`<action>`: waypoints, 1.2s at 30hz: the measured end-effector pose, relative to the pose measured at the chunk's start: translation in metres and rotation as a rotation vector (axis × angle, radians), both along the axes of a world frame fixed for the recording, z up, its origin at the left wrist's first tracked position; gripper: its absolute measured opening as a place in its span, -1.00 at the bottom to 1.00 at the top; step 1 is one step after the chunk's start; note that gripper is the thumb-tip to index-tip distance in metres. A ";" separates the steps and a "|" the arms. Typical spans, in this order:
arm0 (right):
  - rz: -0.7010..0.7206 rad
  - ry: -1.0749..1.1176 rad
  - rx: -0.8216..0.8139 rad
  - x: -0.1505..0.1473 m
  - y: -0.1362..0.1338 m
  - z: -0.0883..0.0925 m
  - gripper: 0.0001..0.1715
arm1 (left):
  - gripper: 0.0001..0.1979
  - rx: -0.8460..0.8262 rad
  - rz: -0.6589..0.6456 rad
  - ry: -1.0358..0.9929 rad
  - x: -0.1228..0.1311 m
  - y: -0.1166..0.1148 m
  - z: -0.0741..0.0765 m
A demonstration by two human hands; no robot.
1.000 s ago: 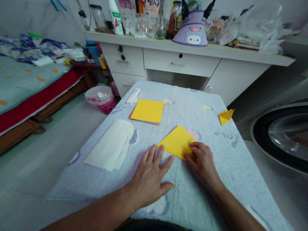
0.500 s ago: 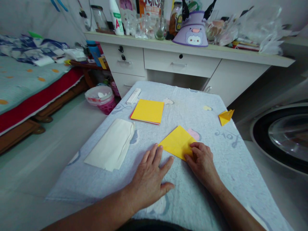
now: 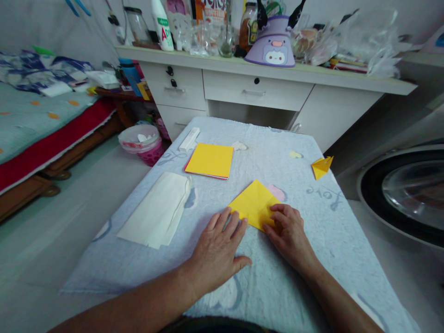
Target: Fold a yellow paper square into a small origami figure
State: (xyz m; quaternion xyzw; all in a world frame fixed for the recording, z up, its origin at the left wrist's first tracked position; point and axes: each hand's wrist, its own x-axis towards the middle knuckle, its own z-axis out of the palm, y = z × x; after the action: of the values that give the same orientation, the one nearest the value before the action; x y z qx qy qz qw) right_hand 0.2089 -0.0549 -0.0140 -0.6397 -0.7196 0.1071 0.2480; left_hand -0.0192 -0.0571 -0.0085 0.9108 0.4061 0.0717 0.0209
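A folded sheet of yellow origami paper [image 3: 255,202] lies on the cloth-covered table, its corner pointing away from me. My left hand [image 3: 222,247] rests flat with fingers spread, the fingertips touching the paper's left and lower edge. At the right corner, my right hand [image 3: 289,231] pinches the paper between thumb and fingers. Farther back lies a stack of square paper [image 3: 210,160] with a yellow sheet on top. Near the table's right edge sits a small folded orange-yellow paper piece [image 3: 321,167].
A white folded cloth or paper [image 3: 156,210] lies on the left of the table [image 3: 277,296], and a narrow white box [image 3: 189,139] is behind it. Beyond stands a white desk [image 3: 256,90] crowded with jars and bags. A pink bin [image 3: 149,150] is at left, a washing machine [image 3: 412,185] at right.
My left fingers have moved right along the paper's lower edge, now closer to my right hand. The right hand keeps its pinch. The whole view has shifted slightly.
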 end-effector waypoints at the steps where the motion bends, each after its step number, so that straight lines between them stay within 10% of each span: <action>1: 0.015 0.014 -0.004 0.000 -0.001 0.001 -0.93 | -0.22 0.000 -0.022 -0.009 0.000 0.000 -0.002; 36: -0.114 0.022 0.008 -0.008 0.002 0.003 -0.78 | -0.23 -0.042 -0.048 -0.045 -0.004 -0.002 -0.010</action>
State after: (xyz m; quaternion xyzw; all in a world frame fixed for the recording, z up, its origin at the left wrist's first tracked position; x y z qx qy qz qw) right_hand 0.2013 -0.0527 -0.0112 -0.6774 -0.6796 0.0971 0.2642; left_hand -0.0234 -0.0592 -0.0182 0.9177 0.3851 0.0830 0.0507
